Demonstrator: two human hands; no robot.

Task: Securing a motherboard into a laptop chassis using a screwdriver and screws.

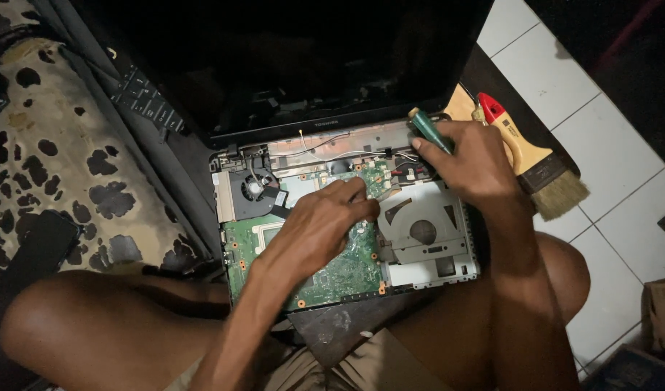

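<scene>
The opened black laptop (347,210) rests across my lap, its keyboard deck already off, leaving the green circuit board (339,271), round black fan (254,190) and silver drive cage (426,232) bare. The board sits in place, not lifted. My left hand (321,228) presses curled fingers on it; my right hand (470,161) grips a green-handled screwdriver (428,132) at the hinge. A wooden paintbrush (539,163) lies beside.

The left hand (325,224) rests on the green board (343,271) of an opened laptop (434,268), fingertips near its top edge. The right hand (466,159) grips a green screwdriver (428,132) at the hinge. A brush (535,163) lies just right of it; a fan (254,190) sits left of the left hand.
</scene>
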